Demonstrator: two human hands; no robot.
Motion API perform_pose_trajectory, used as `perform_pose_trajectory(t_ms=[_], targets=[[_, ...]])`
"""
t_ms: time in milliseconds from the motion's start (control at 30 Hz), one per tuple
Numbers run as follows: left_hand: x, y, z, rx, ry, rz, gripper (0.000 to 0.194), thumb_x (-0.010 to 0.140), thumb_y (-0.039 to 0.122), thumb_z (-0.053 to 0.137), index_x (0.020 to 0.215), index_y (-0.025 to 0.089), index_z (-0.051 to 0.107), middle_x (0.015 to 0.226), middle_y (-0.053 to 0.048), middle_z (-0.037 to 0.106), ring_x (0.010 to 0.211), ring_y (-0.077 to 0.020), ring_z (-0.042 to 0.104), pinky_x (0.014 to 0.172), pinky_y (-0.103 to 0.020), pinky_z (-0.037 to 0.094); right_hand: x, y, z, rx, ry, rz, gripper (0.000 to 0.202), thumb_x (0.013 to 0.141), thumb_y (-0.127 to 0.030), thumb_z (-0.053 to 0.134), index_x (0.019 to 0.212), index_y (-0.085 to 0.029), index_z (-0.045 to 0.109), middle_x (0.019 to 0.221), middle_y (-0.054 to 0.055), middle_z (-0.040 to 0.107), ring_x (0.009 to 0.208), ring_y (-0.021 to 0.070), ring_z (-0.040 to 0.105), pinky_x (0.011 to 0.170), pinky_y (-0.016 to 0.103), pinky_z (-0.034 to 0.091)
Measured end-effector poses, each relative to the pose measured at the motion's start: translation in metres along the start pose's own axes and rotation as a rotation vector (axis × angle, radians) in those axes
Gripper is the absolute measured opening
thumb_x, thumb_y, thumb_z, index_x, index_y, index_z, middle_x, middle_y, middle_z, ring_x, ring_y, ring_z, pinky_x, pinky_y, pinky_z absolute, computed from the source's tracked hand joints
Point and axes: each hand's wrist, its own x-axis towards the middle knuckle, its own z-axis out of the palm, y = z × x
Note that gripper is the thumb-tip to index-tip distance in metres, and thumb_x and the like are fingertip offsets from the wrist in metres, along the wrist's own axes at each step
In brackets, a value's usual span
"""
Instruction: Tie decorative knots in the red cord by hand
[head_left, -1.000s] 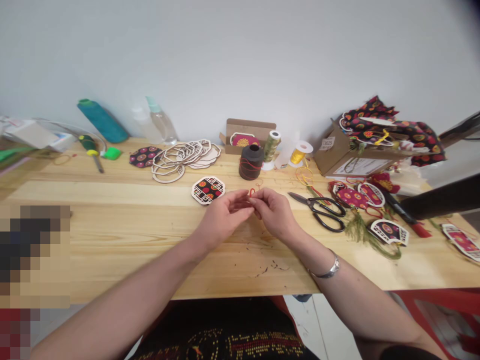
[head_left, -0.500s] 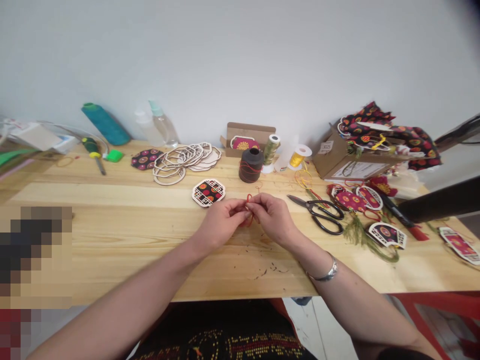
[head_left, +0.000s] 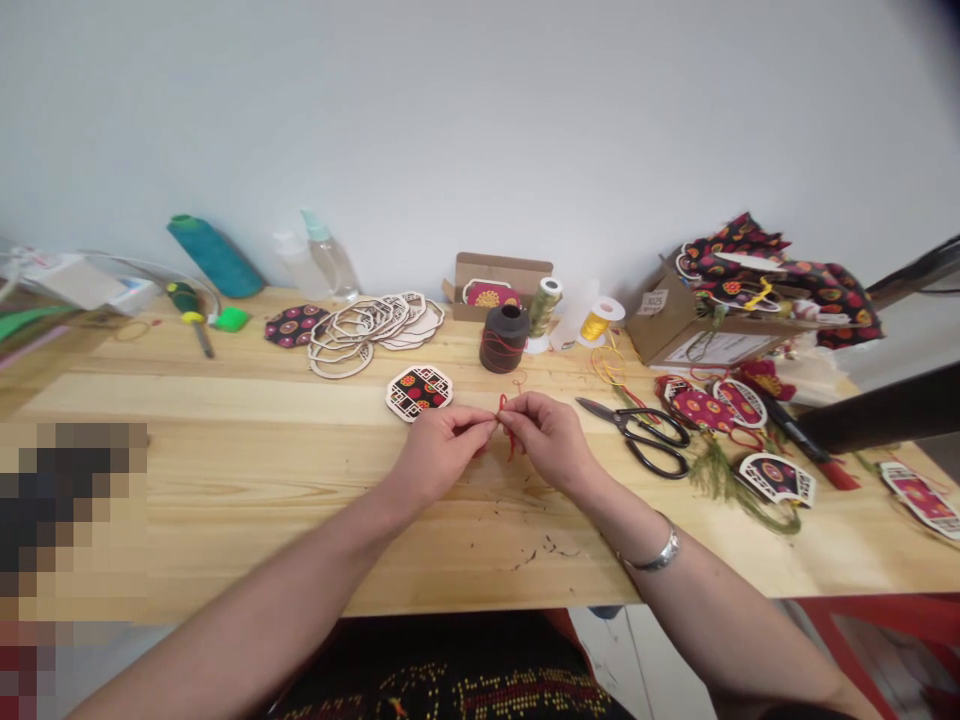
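Observation:
Between my fingertips is a thin red cord, with a small loop standing up above the pinch and loose ends hanging below. My left hand pinches it from the left with thumb and forefinger. From the right, my right hand pinches the same cord, its fingertips almost touching the left ones. Just beyond my left hand lies a patterned pendant with a pale cut-out frame. Black-handled scissors lie to the right of my right hand, blades toward the left.
At the back stand a dark thread cone, a yellow thread spool and a teal cone. Pale frames are piled left of centre. A cardboard box with patterned cloth stands right, near a black post.
My fingertips have drawn slightly apart, and more of the red cord shows hanging beneath them. The whole view has shifted a little; the things on the table keep their places.

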Motion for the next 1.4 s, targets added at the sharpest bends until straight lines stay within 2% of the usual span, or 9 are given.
perform_pose_trajectory(t_ms=[200, 400, 467, 600, 767, 1200, 1400], targets=[[0.002, -0.010, -0.001, -0.177, -0.025, -0.077, 0.014, 0.070, 0.028, 0.065, 0.070, 0.015, 0.071, 0.051, 0.003, 0.054, 0.050, -0.0081, 0.045, 0.051, -0.021, 0.035, -0.001, -0.002, 0.001, 0.082, -0.004, 0.021, 0.015, 0.076, -0.031, 0.056, 0.070, -0.017, 0.056, 0.053, -0.004, 0.051, 0.046, 0.0085, 0.043, 0.047, 0.022, 0.036], [0.002, -0.010, 0.002, -0.437, -0.092, -0.213, 0.019, 0.066, 0.029, 0.070, 0.074, 0.012, 0.070, 0.067, -0.005, 0.067, 0.063, -0.0143, 0.060, 0.064, -0.029, 0.048, -0.001, -0.003, 0.001, 0.096, 0.001, 0.013, 0.012, 0.075, -0.028, 0.057, 0.070, -0.017, 0.055, 0.056, -0.004, 0.053, 0.048, 0.0084, 0.044, 0.048, 0.022, 0.037], [0.002, -0.009, 0.002, -0.474, -0.110, -0.231, 0.019, 0.065, 0.028, 0.071, 0.073, 0.011, 0.069, 0.068, -0.005, 0.067, 0.061, -0.0141, 0.060, 0.062, -0.029, 0.048, -0.001, -0.003, 0.000, 0.087, 0.002, 0.013, 0.011, 0.075, -0.027, 0.057, 0.070, -0.017, 0.056, 0.056, -0.003, 0.053, 0.049, 0.0085, 0.045, 0.049, 0.022, 0.038], [0.003, -0.009, 0.001, -0.503, -0.128, -0.190, 0.015, 0.065, 0.024, 0.072, 0.067, 0.010, 0.068, 0.061, -0.002, 0.061, 0.047, -0.0052, 0.047, 0.047, -0.020, 0.036, -0.001, -0.005, 0.000, 0.068, -0.006, 0.011, 0.012, 0.076, -0.027, 0.056, 0.069, -0.017, 0.056, 0.054, -0.004, 0.053, 0.049, 0.0088, 0.045, 0.050, 0.022, 0.037], [0.005, -0.010, 0.000, -0.558, -0.153, -0.199, 0.016, 0.064, 0.023, 0.074, 0.066, 0.008, 0.067, 0.060, -0.002, 0.059, 0.044, -0.0020, 0.038, 0.044, -0.019, 0.025, -0.002, -0.008, 0.000, 0.072, -0.006, 0.009, 0.012, 0.076, -0.026, 0.056, 0.068, -0.018, 0.054, 0.053, -0.005, 0.051, 0.048, 0.0084, 0.044, 0.049, 0.022, 0.037], [0.006, -0.012, 0.001, -0.492, -0.078, -0.171, 0.017, 0.060, 0.024, 0.074, 0.068, 0.010, 0.071, 0.057, -0.003, 0.062, 0.045, -0.0040, 0.039, 0.045, -0.021, 0.024, -0.004, -0.009, 0.000, 0.084, -0.024, -0.014, 0.014, 0.078, -0.029, 0.056, 0.070, -0.017, 0.054, 0.053, -0.004, 0.051, 0.046, 0.0073, 0.042, 0.045, 0.021, 0.034], [0.008, -0.011, 0.001, -0.500, -0.019, -0.150, 0.015, 0.059, 0.023, 0.075, 0.067, 0.011, 0.071, 0.057, -0.004, 0.063, 0.048, -0.0053, 0.043, 0.045, -0.020, 0.025, -0.003, -0.013, -0.007, 0.073, -0.130, 0.021, 0.026, 0.085, -0.034, 0.046, 0.075, -0.015, 0.061, 0.057, -0.002, 0.053, 0.047, 0.0067, 0.042, 0.046, 0.021, 0.033]])
